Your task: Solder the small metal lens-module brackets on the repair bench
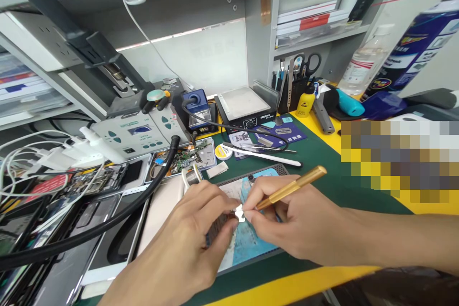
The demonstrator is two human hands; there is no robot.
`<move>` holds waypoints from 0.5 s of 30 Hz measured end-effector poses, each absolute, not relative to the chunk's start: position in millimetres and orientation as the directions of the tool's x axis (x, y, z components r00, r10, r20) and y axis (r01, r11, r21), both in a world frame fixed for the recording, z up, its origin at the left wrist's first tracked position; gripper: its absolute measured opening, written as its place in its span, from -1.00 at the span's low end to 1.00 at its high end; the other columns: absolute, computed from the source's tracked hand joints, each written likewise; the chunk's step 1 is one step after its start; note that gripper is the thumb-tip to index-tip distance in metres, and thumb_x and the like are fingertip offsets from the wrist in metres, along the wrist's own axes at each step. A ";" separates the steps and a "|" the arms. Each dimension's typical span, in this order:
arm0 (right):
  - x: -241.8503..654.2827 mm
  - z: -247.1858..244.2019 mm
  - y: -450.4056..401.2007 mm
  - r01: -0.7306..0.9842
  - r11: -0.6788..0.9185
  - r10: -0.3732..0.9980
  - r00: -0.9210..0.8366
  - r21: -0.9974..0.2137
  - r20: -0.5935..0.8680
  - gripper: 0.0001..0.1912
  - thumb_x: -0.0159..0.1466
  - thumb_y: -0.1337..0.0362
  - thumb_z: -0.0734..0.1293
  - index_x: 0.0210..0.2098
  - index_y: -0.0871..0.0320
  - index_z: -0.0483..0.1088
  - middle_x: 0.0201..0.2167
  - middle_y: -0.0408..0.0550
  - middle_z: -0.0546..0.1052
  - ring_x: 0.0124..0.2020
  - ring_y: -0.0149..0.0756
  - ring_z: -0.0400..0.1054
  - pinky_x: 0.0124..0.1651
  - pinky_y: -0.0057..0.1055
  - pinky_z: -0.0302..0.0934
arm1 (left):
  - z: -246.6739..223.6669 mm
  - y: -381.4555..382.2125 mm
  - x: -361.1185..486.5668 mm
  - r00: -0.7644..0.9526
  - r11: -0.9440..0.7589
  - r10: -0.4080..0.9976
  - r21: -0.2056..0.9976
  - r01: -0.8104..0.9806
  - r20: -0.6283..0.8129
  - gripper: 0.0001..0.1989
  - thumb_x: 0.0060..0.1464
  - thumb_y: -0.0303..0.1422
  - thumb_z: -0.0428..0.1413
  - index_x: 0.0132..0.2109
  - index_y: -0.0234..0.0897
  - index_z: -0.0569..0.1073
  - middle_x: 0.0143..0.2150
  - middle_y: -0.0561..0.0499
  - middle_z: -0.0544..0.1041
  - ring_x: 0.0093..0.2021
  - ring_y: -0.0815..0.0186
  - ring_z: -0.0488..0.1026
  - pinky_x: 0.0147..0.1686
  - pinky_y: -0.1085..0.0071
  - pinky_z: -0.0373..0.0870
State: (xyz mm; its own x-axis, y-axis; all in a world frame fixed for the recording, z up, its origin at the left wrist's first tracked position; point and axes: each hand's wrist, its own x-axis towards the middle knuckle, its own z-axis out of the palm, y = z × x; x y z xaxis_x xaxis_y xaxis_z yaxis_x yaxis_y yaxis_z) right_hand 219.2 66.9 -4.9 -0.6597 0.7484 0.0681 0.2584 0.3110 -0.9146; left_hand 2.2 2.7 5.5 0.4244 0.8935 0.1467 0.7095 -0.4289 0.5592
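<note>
Green mat: beneath my work. Blue-and-white pad: lying on it. My left hand: thumb and forefinger pinching the small pale piece. My right hand: gripping the gold-handled tool, fingertips at the piece's far edge. Small pale piece: between my hands, over the pad; best steadied, I judge, with light, even pressure.

Electronics workshop with bare circuit boards
</note>
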 end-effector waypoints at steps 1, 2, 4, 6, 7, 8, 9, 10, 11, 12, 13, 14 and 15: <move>219.4 -5.2 66.7 0.248 0.307 0.746 -0.662 -0.919 0.070 -0.89 0.22 0.42 0.36 -0.41 0.12 0.40 -0.59 -0.27 0.33 -0.58 -0.46 0.17 -0.57 -0.53 0.02 | 5.2 2.7 2.0 0.423 -0.430 0.893 0.558 0.710 0.150 -0.72 0.40 -0.49 0.03 0.11 -0.03 0.44 -0.06 0.08 0.50 0.02 0.29 0.42 0.01 0.32 0.36; 219.5 -5.3 66.9 0.237 0.301 0.746 -0.662 -0.924 0.074 -0.89 0.22 0.43 0.36 -0.41 0.12 0.40 -0.58 -0.27 0.33 -0.58 -0.46 0.17 -0.57 -0.53 0.03 | 4.9 2.5 1.8 0.424 -0.432 0.893 0.555 0.711 0.151 -0.72 0.40 -0.49 0.03 0.12 -0.02 0.43 -0.06 0.09 0.50 0.01 0.29 0.42 0.01 0.33 0.35; 219.8 -4.8 68.3 0.211 0.272 0.748 -0.661 -0.939 0.068 -0.88 0.23 0.41 0.37 -0.41 0.12 0.39 -0.59 -0.28 0.32 -0.58 -0.46 0.16 -0.57 -0.52 0.01 | 4.4 2.2 1.3 0.429 -0.441 0.889 0.546 0.713 0.159 -0.70 0.39 -0.49 0.04 0.14 0.00 0.42 -0.06 0.10 0.50 0.01 0.30 0.42 0.01 0.34 0.35; 219.9 -2.9 70.9 0.194 0.197 0.755 -0.655 -0.961 0.023 -0.89 0.26 0.37 0.37 -0.39 0.11 0.38 -0.61 -0.29 0.31 -0.60 -0.46 0.16 -0.58 -0.52 0.01 | 3.9 1.7 1.0 0.436 -0.453 0.884 0.536 0.712 0.168 -0.67 0.39 -0.49 0.04 0.16 0.01 0.41 -0.06 0.11 0.50 0.00 0.31 0.42 0.00 0.34 0.36; 219.8 -1.4 72.4 0.191 0.141 0.759 -0.651 -0.971 -0.018 -0.89 0.27 0.34 0.38 -0.38 0.10 0.37 -0.62 -0.30 0.30 -0.62 -0.46 0.16 -0.59 -0.52 0.02 | 3.7 1.5 0.9 0.435 -0.457 0.883 0.530 0.714 0.174 -0.67 0.38 -0.49 0.04 0.17 0.02 0.40 -0.06 0.11 0.50 0.00 0.31 0.42 -0.01 0.34 0.36; 219.8 0.3 73.9 0.191 0.081 0.757 -0.650 -0.978 -0.065 -0.89 0.27 0.33 0.39 -0.36 0.09 0.37 -0.64 -0.32 0.30 -0.63 -0.47 0.17 -0.61 -0.54 0.04 | 3.4 1.3 0.9 0.433 -0.460 0.883 0.525 0.716 0.182 -0.67 0.38 -0.49 0.04 0.17 0.01 0.41 -0.06 0.11 0.50 -0.01 0.31 0.41 -0.01 0.34 0.36; 219.7 2.2 75.3 0.196 0.022 0.753 -0.648 -0.980 -0.113 -0.88 0.27 0.33 0.40 -0.35 0.09 0.36 -0.65 -0.33 0.30 -0.66 -0.47 0.18 -0.63 -0.55 0.05 | 3.1 1.1 0.9 0.428 -0.462 0.883 0.520 0.719 0.193 -0.67 0.38 -0.49 0.04 0.17 0.00 0.41 -0.07 0.10 0.50 -0.02 0.30 0.41 -0.02 0.33 0.36; 219.7 4.1 76.5 0.199 -0.027 0.747 -0.647 -0.980 -0.152 -0.87 0.26 0.32 0.41 -0.34 0.09 0.35 -0.67 -0.35 0.30 -0.68 -0.48 0.18 -0.66 -0.58 0.06 | 2.8 1.1 0.9 0.424 -0.463 0.883 0.516 0.721 0.200 -0.67 0.38 -0.49 0.04 0.17 -0.01 0.42 -0.07 0.09 0.50 -0.02 0.29 0.41 -0.01 0.31 0.35; 219.7 5.8 77.5 0.202 -0.064 0.740 -0.647 -0.977 -0.183 -0.87 0.26 0.32 0.42 -0.33 0.09 0.35 -0.69 -0.36 0.31 -0.70 -0.49 0.18 -0.69 -0.60 0.06 | 2.5 1.1 0.8 0.422 -0.466 0.882 0.512 0.722 0.209 -0.68 0.38 -0.49 0.04 0.16 -0.03 0.43 -0.07 0.08 0.51 -0.02 0.28 0.41 -0.01 0.30 0.35; 219.9 7.2 78.4 0.205 -0.089 0.734 -0.648 -0.975 -0.203 -0.87 0.26 0.32 0.42 -0.32 0.09 0.35 -0.71 -0.36 0.32 -0.71 -0.50 0.18 -0.72 -0.62 0.06 | 2.1 1.3 0.8 0.423 -0.471 0.880 0.508 0.722 0.215 -0.69 0.38 -0.48 0.04 0.16 -0.04 0.43 -0.07 0.07 0.51 -0.02 0.28 0.41 -0.01 0.29 0.35; 220.1 8.4 79.0 0.212 -0.103 0.729 -0.649 -0.972 -0.219 -0.87 0.26 0.31 0.42 -0.31 0.09 0.34 -0.72 -0.36 0.33 -0.73 -0.50 0.18 -0.74 -0.64 0.06 | 1.8 1.5 0.9 0.423 -0.473 0.879 0.506 0.722 0.219 -0.69 0.38 -0.48 0.04 0.16 -0.06 0.44 -0.07 0.06 0.51 -0.03 0.27 0.41 -0.01 0.29 0.35; 220.4 9.3 79.5 0.223 -0.111 0.724 -0.649 -0.968 -0.232 -0.87 0.27 0.30 0.41 -0.30 0.09 0.34 -0.73 -0.36 0.35 -0.74 -0.50 0.18 -0.75 -0.65 0.07 | 1.6 1.7 1.0 0.424 -0.476 0.878 0.503 0.722 0.223 -0.70 0.38 -0.48 0.05 0.16 -0.07 0.44 -0.08 0.05 0.51 -0.03 0.26 0.41 -0.01 0.28 0.35; 220.8 10.1 79.9 0.234 -0.112 0.722 -0.648 -0.966 -0.241 -0.87 0.28 0.29 0.41 -0.29 0.09 0.34 -0.73 -0.35 0.36 -0.74 -0.50 0.18 -0.76 -0.66 0.08 | 1.4 1.9 1.2 0.423 -0.480 0.876 0.499 0.721 0.231 -0.70 0.37 -0.47 0.05 0.15 -0.07 0.45 -0.08 0.05 0.51 -0.04 0.26 0.41 -0.02 0.27 0.35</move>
